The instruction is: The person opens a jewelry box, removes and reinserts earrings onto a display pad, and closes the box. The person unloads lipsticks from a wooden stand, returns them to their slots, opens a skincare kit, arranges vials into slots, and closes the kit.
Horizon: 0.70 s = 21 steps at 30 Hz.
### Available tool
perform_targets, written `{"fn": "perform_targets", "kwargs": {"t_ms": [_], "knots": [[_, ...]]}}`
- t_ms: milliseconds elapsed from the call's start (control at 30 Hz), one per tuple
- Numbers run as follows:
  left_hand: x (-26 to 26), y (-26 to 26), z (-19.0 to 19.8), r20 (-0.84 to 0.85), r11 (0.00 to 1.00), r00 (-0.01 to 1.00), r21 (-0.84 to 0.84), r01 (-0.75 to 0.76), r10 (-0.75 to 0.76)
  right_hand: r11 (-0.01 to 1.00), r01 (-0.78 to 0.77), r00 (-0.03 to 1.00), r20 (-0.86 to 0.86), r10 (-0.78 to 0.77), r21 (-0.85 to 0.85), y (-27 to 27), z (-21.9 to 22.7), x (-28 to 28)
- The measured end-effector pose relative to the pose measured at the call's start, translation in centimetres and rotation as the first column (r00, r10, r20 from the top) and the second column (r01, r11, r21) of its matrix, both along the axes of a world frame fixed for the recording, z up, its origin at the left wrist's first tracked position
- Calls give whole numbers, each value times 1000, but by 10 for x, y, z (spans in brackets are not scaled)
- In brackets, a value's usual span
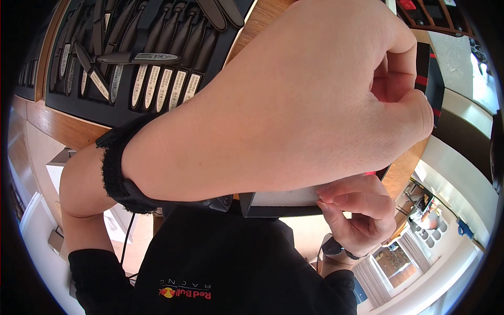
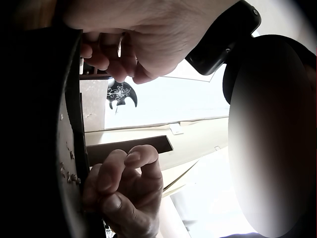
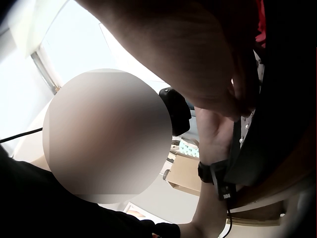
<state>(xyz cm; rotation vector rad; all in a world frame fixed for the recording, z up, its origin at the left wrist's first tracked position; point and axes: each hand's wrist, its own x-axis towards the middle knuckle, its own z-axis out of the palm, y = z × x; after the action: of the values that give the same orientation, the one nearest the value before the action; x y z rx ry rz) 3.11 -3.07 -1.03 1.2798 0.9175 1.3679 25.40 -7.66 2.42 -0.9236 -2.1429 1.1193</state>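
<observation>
My left hand reaches across from the left, over a dark-rimmed tray with a pale lining. Its index finger bends and its thumb points right; the other fingers are mostly hidden under the hand. At the tray's near right side is my right hand, thumb and index tips close together at the lining and the other fingers curled. Several tiny shiny studs sit on the pale surface in the left wrist view. I cannot tell whether either hand pinches something so small.
On the wooden table at the upper left lies a large black case full of dark elongated pieces with white printed labels. Black boxes with red parts stand past my left hand. A black strap circles my left wrist.
</observation>
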Motion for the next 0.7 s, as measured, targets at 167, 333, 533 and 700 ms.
{"fn": "perform_targets", "kwargs": {"t_ms": [167,333,533,700], "knots": [[-4,1,0,-37,1000,999,18,9,-8,999,-29,999,-33,29,-23,1,-1,0],[-3,4,1,-77,999,997,37,16,-13,1000,18,1000,-14,-18,-18,-2,-2,1],[-4,5,2,-123,998,992,60,26,-19,998,55,998,-15,-55,8,-4,-4,-3],[-5,5,3,-158,996,987,77,39,-26,999,31,999,-35,-32,-12,-4,-5,-2]]}}
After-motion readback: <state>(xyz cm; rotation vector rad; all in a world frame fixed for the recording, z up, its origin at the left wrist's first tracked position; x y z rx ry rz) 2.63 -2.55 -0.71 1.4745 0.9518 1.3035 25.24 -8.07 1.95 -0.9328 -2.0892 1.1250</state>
